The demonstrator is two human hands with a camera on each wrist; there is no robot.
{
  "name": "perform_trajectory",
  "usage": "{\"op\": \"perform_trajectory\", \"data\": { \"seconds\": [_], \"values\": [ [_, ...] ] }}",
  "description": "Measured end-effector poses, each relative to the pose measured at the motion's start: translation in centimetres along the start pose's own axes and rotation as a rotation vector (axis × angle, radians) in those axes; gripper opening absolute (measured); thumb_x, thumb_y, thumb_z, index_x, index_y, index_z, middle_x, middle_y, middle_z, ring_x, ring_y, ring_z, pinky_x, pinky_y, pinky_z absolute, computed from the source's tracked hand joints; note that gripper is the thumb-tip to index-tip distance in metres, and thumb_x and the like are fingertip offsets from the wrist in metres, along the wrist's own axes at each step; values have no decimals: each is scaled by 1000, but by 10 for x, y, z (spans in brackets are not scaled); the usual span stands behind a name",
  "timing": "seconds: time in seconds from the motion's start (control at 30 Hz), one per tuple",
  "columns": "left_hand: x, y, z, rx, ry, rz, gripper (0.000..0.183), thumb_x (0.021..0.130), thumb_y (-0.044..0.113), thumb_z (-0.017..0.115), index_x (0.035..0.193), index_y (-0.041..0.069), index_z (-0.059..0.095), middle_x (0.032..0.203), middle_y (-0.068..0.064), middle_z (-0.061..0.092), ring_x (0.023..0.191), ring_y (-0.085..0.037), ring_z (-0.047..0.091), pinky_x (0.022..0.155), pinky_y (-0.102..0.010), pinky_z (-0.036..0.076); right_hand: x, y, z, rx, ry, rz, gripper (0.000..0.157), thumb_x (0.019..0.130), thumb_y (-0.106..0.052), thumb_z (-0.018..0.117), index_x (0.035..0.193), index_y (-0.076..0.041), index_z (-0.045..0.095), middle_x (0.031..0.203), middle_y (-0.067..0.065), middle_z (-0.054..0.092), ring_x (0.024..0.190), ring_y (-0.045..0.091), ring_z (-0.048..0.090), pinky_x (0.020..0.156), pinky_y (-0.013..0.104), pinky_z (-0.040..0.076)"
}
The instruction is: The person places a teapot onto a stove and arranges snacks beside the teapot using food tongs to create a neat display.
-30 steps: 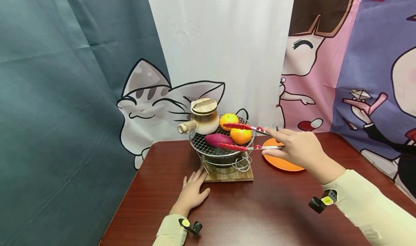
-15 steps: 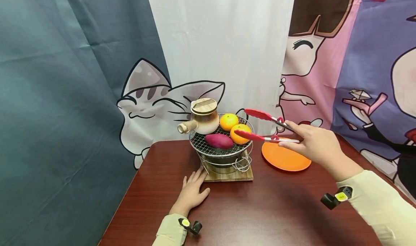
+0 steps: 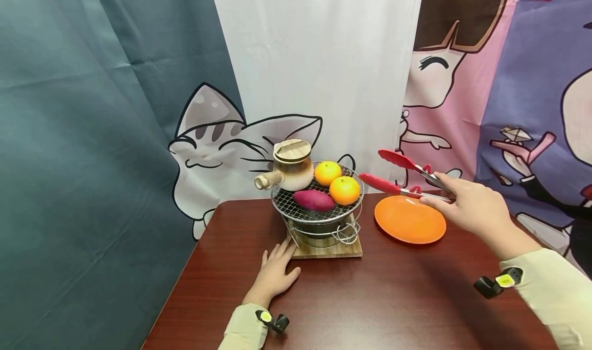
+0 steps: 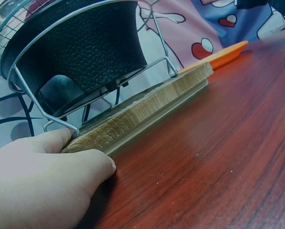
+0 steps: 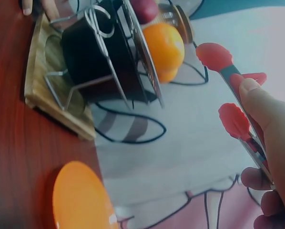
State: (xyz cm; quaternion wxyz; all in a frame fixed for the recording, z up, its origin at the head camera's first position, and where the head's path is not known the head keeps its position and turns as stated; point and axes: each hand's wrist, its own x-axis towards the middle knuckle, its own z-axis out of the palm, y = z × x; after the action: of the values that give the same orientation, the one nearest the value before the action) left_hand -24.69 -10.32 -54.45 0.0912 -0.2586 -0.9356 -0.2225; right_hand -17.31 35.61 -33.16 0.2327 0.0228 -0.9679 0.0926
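My right hand (image 3: 476, 206) grips a pair of red-tipped tongs (image 3: 381, 184), spread apart with nothing between the tips. They hang in the air right of the grill, above and behind an orange plate (image 3: 409, 220). My left hand (image 3: 273, 275) lies on the table with straight fingers, its fingertips at the wooden board (image 3: 326, 251) under the grill. On the wire rack (image 3: 288, 204) sit two oranges (image 3: 344, 190), a purple sweet potato (image 3: 314, 200) and a lidded pot with a side handle (image 3: 296, 174). In the left wrist view the thumb touches the table beside the board (image 4: 137, 119).
The black grill bowl (image 4: 95, 43) stands inside a wire frame with a wire loop (image 3: 348, 234) at its right. A reddish-brown table (image 3: 370, 298) carries everything. Behind it hangs a printed curtain (image 3: 361, 72) with cartoon figures.
My right hand has drawn the tongs rightward, away from the oranges and off the rack. The orange plate shows more fully. The left hand and the food stay in place.
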Motion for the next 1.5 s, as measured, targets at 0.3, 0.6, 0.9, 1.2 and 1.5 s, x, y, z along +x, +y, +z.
{"op": "perform_trajectory", "data": {
  "seconds": [0.3, 0.6, 0.9, 1.2, 1.5],
  "values": [
    [0, 0, 0, 2, 8, 5, 69, 91, 36, 63, 155, 18, 44, 165, -5, 29, 143, -45, 36, 110, -74, 19, -6, 31, 5, 17, -63, 121, 92, 85, -76, 57, 153, -15, 45, 128, 38, 56, 99, 55, 58, 67, 66, 45],
    [-3, -1, 0, -2, 1, -2, 68, 92, 36, 63, 155, 18, 44, 165, -5, 29, 144, -44, 36, 110, -73, 19, -12, 61, 14, 28, -93, 191, 92, 85, -77, 56, 151, -14, 47, 124, 39, 56, 95, 58, 56, 59, 63, 46],
    [-3, 1, 0, 1, -9, -1, 68, 93, 36, 62, 156, 18, 43, 166, -5, 28, 144, -45, 35, 110, -73, 19, -21, 84, 20, 26, -138, 278, 91, 84, -78, 55, 145, -10, 50, 117, 40, 58, 85, 54, 56, 55, 59, 45],
    [-1, 2, -1, 9, -7, 6, 68, 93, 36, 62, 156, 18, 42, 166, -6, 27, 144, -45, 35, 110, -73, 19, -29, 104, 29, 5, -148, 317, 87, 85, -78, 54, 136, -7, 51, 114, 41, 57, 83, 54, 55, 55, 60, 43],
    [-1, 2, -1, -8, 10, 15, 69, 91, 33, 64, 155, 15, 44, 165, -8, 30, 142, -47, 36, 109, -75, 19, -41, 133, 51, 16, -148, 336, 85, 84, -78, 56, 122, -1, 55, 103, 38, 62, 78, 53, 58, 52, 58, 43]
  ]
}}
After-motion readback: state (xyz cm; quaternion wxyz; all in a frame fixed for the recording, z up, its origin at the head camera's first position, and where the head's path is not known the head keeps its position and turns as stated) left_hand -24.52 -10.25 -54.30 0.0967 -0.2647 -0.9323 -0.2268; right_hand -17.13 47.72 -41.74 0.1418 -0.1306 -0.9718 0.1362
